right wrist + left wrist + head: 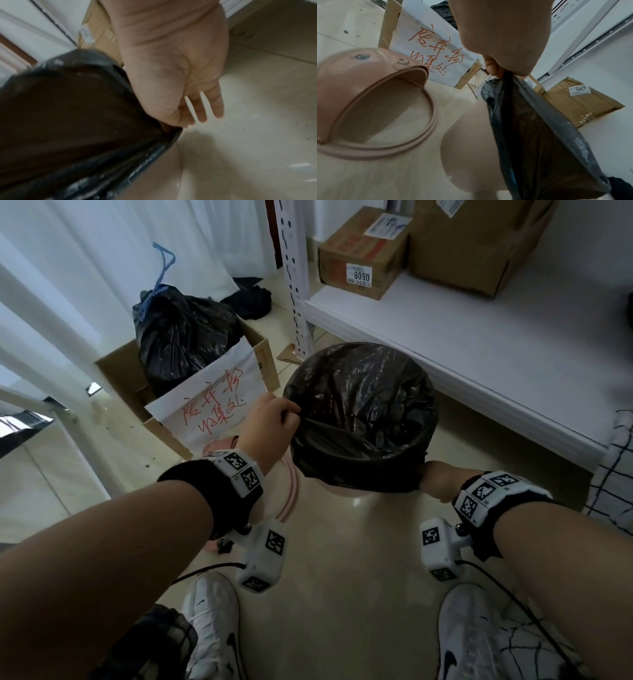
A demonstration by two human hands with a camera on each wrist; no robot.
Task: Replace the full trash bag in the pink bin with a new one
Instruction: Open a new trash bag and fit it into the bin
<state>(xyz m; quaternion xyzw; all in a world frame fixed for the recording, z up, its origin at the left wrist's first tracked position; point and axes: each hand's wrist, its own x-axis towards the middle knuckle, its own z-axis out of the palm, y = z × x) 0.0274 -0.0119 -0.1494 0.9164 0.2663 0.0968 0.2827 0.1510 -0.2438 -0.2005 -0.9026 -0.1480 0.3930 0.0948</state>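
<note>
A new black trash bag (363, 412) lines the pink bin (346, 494), its mouth folded out over the rim. My left hand (293, 415) pinches the bag's edge at the left side of the rim; in the left wrist view the left hand (496, 70) holds the film taut above the bin (467, 142). My right hand (433, 479) holds the bag's edge at the near right side of the rim. In the right wrist view its thumb is tucked under the bag (68, 115) and three fingers (217, 105) point down. The full bag (181, 337), tied with blue string, sits in a cardboard box.
The bin's pink lid (351, 75) lies on the floor to the left of the bin. The cardboard box with a white handwritten sign (212, 405) stands behind it. A white shelf (479, 364) holding cardboard boxes (363, 258) is close on the right. My shoes (212, 618) are below.
</note>
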